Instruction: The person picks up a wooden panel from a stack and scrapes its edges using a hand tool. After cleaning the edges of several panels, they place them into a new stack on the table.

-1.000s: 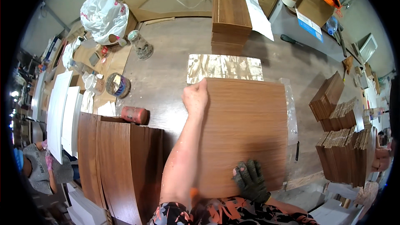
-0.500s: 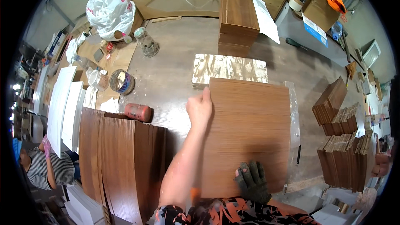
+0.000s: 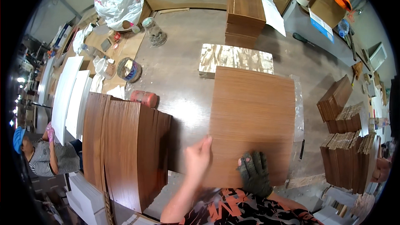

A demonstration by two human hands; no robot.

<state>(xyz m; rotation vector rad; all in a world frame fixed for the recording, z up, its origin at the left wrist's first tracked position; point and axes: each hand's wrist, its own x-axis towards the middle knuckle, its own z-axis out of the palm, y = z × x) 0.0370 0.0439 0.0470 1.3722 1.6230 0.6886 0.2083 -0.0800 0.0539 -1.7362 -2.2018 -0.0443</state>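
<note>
A square brown wood-grain board (image 3: 254, 108) lies flat in front of me, its far edge next to a block with pale, brown-streaked sides (image 3: 235, 58). My bare left hand (image 3: 198, 156) is closed at the board's left edge, near its lower half, thumb against the edge. Whatever the curled fingers hold, if anything, is hidden. My right hand (image 3: 255, 175), in a dark green glove with bare fingertips, rests flat on the near right part of the board, fingers stretched out.
Stacked brown boards (image 3: 125, 141) stand at the left, with a red cylinder (image 3: 144, 98) beyond them. Jars, a can (image 3: 129, 70) and a white plastic bag (image 3: 118, 6) are farther left. More panels (image 3: 346, 158) are stacked at right. A striped-shirt co-worker (image 3: 58, 154) stands far left.
My left hand has slid along the board's left edge, from the far corner toward me. The right hand remains flat on the board. My view has shifted slightly.
</note>
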